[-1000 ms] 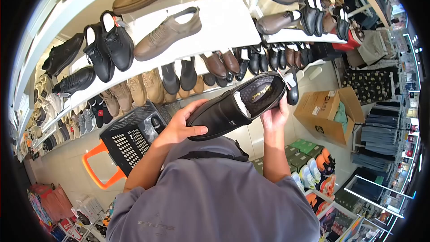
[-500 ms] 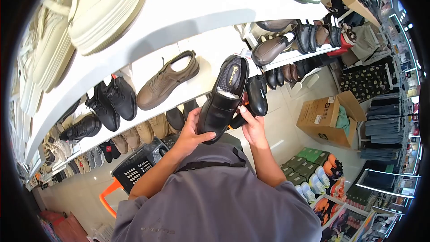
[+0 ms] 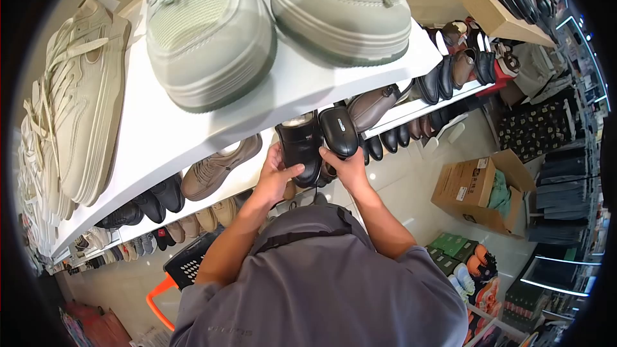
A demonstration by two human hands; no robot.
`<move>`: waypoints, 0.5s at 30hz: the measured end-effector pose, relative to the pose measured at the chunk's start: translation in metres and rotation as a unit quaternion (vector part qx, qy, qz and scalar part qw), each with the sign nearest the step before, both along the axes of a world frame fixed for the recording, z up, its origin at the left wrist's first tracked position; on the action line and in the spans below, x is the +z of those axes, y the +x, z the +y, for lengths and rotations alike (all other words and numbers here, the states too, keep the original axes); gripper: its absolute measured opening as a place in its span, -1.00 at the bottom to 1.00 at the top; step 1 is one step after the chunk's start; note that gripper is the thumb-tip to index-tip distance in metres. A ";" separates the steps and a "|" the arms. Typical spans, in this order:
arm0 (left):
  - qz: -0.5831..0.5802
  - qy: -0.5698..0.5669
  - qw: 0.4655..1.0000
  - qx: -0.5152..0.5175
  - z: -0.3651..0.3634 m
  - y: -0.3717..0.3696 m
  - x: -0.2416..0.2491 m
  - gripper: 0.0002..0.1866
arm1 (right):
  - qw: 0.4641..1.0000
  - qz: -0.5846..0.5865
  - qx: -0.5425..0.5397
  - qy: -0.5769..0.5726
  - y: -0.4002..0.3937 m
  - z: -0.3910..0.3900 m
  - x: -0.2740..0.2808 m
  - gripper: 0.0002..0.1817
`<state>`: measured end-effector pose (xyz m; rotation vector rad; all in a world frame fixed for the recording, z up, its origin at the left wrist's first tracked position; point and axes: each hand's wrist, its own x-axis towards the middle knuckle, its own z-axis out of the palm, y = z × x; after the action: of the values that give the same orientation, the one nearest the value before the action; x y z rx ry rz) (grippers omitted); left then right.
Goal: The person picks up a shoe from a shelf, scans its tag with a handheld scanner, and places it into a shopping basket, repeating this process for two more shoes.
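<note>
My left hand [image 3: 276, 175] grips a black leather slip-on shoe [image 3: 299, 144] by its toe end, thumb across the upper. Pale stuffing shows in the shoe's opening, close under the upper shelf edge. My right hand [image 3: 349, 170] is closed at the lower end of a glossy black rounded object [image 3: 339, 132] with a small pale logo; its kind is unclear. This object sits right beside the shoe, and my right thumb points toward the shoe's side. Brown lace-up shoes [image 3: 215, 170] stand on the lower shelf, left of my hands.
Pale green sneakers [image 3: 209, 45] stand on the white upper shelf [image 3: 257, 115] above my hands. A brown slip-on shoe [image 3: 373, 110] is just right of the glossy object. An open cardboard box [image 3: 472, 186] stands on the floor at right. A basket with an orange handle [image 3: 157, 299] is lower left.
The view has shifted, with the upper shelf now covering more of it. The shoe has moved under the shelf edge, hiding its insole. The glossy black object has come closer beside it.
</note>
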<state>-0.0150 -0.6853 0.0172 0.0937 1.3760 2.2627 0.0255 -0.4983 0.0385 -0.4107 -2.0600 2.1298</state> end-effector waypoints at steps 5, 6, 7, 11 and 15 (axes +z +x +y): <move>0.003 0.032 0.999 0.033 0.044 -0.046 -0.014 -0.38 | 0.999 0.018 0.007 0.034 -0.006 0.026 -0.010 -0.76; -0.029 0.039 0.998 0.028 0.051 -0.052 -0.021 -0.40 | 0.999 0.023 0.014 0.041 -0.006 0.030 -0.016 -0.74; -0.061 0.047 0.997 0.023 0.057 -0.058 -0.030 -0.42 | 0.998 0.028 0.020 0.047 -0.006 0.034 -0.022 -0.72; -0.032 -0.004 0.998 0.050 0.082 -0.062 -0.059 -0.43 | 0.997 0.045 0.029 0.058 -0.008 0.039 -0.038 -0.65; -0.033 -0.073 0.994 0.068 0.089 -0.060 -0.047 -0.42 | 0.985 0.069 0.074 0.136 -0.009 0.042 -0.044 -0.53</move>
<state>-0.0745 -0.5967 -0.0294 -0.1262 1.5489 2.2423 0.0167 -0.4568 -0.0052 -0.0739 -2.3196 1.8496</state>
